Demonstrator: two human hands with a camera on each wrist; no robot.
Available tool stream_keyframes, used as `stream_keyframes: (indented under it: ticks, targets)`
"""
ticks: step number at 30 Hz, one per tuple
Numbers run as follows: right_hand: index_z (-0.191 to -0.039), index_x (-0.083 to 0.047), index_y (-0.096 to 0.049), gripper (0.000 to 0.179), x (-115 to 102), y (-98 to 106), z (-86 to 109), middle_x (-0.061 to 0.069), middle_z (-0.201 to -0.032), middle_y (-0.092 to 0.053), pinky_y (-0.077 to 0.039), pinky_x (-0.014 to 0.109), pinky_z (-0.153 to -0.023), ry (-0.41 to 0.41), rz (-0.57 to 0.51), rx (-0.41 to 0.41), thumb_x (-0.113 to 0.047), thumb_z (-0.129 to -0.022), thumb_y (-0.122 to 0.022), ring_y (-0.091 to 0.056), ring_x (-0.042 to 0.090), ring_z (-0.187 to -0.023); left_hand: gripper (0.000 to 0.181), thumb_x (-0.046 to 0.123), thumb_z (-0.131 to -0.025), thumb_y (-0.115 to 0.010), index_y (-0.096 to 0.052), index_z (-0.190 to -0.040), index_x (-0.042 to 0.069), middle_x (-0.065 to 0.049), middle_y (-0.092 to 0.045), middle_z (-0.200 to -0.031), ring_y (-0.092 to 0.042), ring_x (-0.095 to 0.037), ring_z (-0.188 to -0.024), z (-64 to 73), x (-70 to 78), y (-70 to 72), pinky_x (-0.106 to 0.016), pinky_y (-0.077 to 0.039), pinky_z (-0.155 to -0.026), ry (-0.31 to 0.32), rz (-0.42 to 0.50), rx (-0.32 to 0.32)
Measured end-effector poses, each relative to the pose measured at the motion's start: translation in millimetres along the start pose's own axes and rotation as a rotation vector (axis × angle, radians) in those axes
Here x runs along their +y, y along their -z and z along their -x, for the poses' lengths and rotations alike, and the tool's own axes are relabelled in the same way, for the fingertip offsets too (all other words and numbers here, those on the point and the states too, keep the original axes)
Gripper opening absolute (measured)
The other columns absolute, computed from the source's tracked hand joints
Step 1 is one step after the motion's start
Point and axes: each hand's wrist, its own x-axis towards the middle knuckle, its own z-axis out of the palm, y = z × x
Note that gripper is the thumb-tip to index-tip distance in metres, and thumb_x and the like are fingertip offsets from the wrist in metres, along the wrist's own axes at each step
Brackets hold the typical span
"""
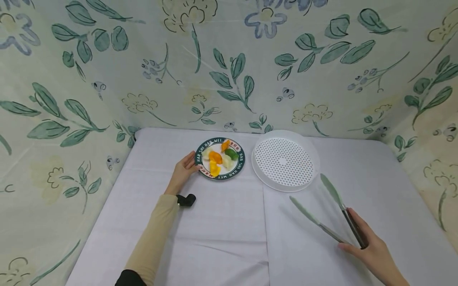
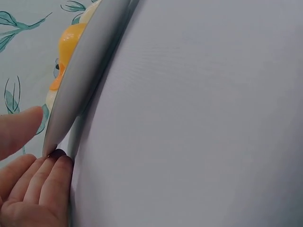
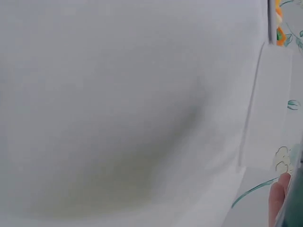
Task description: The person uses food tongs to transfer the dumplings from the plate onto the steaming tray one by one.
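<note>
A small round plate (image 1: pixel 237 170) with a dark green lettered rim lies at the back of the table. On it are several glossy orange, yellow, green and cream pieces (image 1: pixel 216 157). My left hand (image 1: pixel 183 169) is at the plate's left rim. In the left wrist view, its extended fingertips (image 2: pixel 53 163) touch the rim from below, while the thumb (image 2: pixel 21 130) stands slightly apart from it. At the front right my right hand (image 1: pixel 372 246) holds tongs (image 1: pixel 352 228) by the handles. Their two long arms are spread, with nothing between the tips.
Right of the plate stands a white round perforated tray (image 1: pixel 282 161) with a raised wall. A white cloth (image 1: pixel 222 222) covers the table, with a crease running front to back. Behind it hangs a leaf-and-flower patterned cloth (image 1: pixel 232 47).
</note>
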Motion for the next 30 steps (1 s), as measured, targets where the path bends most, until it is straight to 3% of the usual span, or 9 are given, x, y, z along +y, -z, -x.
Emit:
stream_keyframes:
  ticks: [2, 3, 8, 11, 14, 16, 24, 30]
  targets:
    - [-0.154, -0.035, -0.010, 0.101, -10.8, 0.9, -3.3, 0.019, -0.155, -0.019, -0.022, -0.001, -0.094, 0.059, 0.007, 0.025, -0.025, -0.081, -0.078, -0.024, 0.049, -0.133, 0.070, -0.004, -0.091, -0.061, -0.027, -0.151, 0.006, -0.009, -0.029, -0.153, -0.036, -0.019, -0.136, 0.0, -0.3, 0.0, -0.025, -0.037, -0.107, -0.001, 0.013, -0.006]
    - [-0.154, -0.035, -0.012, 0.100, -16.6, 0.5, -5.4, 0.018, -0.154, -0.021, -0.019, -0.007, -0.083, 0.086, 0.013, 0.036, -0.024, -0.080, -0.079, -0.026, 0.048, -0.132, 0.070, -0.006, -0.090, -0.060, -0.027, -0.150, 0.006, -0.009, -0.029, -0.153, -0.036, -0.019, -0.136, 0.0, -0.5, -0.1, -0.025, -0.037, -0.107, 0.002, 0.021, -0.005]
    - [-0.154, -0.032, -0.018, 0.100, -47.1, -8.3, -18.5, 0.017, -0.152, -0.028, -0.024, -0.006, -0.083, 0.208, -0.001, 0.043, -0.019, -0.077, -0.081, -0.034, 0.044, -0.130, 0.071, -0.012, -0.089, -0.058, -0.027, -0.150, 0.006, -0.009, -0.029, -0.154, -0.035, -0.019, -0.136, -1.2, -1.7, 0.2, -0.025, -0.036, -0.107, 0.009, 0.043, -0.002]
    - [-0.153, -0.028, -0.022, 0.097, -61.7, -17.8, -27.5, 0.014, -0.152, -0.030, -0.025, -0.005, -0.088, 0.284, -0.023, 0.027, -0.015, -0.077, -0.081, -0.034, 0.019, -0.135, 0.071, -0.012, -0.089, -0.057, -0.028, -0.150, 0.006, -0.008, -0.029, -0.154, -0.035, -0.019, -0.136, -2.4, -3.0, 0.4, -0.024, -0.037, -0.107, 0.010, 0.050, 0.000]
    - [-0.152, -0.025, -0.027, 0.095, -73.4, -28.1, -37.0, 0.013, -0.151, -0.032, -0.027, -0.003, -0.093, 0.367, -0.057, 0.011, -0.009, -0.075, -0.081, -0.028, -0.007, -0.130, 0.071, -0.013, -0.088, -0.057, -0.028, -0.150, 0.007, -0.008, -0.030, -0.153, -0.036, -0.018, -0.136, -3.6, -4.6, 0.5, -0.024, -0.037, -0.106, 0.008, 0.051, -0.001]
    - [-0.152, -0.022, -0.029, 0.095, -81.4, -34.6, -43.1, 0.014, -0.151, -0.033, -0.027, -0.002, -0.096, 0.418, -0.086, -0.005, -0.005, -0.074, -0.080, -0.026, -0.013, -0.127, 0.071, -0.012, -0.089, -0.057, -0.028, -0.150, 0.007, -0.008, -0.030, -0.153, -0.036, -0.018, -0.136, -4.2, -5.4, 0.6, -0.024, -0.037, -0.106, 0.010, 0.043, -0.001]
    - [-0.151, -0.016, -0.032, 0.088, -110.1, -56.6, -63.6, 0.014, -0.150, -0.035, -0.026, 0.003, -0.102, 0.523, -0.134, -0.078, -0.004, -0.077, -0.078, -0.028, -0.004, -0.132, 0.071, -0.012, -0.089, -0.057, -0.027, -0.151, 0.007, -0.008, -0.028, -0.154, -0.034, -0.018, -0.137, -4.5, -5.7, -0.3, -0.025, -0.035, -0.108, 0.011, 0.040, -0.006]
    - [-0.149, -0.012, -0.034, 0.085, -131.1, -72.3, -78.5, 0.011, -0.150, -0.036, -0.028, 0.007, -0.104, 0.529, -0.160, -0.146, -0.001, -0.077, -0.077, -0.033, 0.016, -0.136, 0.070, -0.013, -0.089, -0.057, -0.028, -0.150, 0.006, -0.008, -0.029, -0.153, -0.035, -0.019, -0.136, -4.4, -4.9, -0.6, -0.024, -0.037, -0.107, 0.004, 0.044, 0.003]
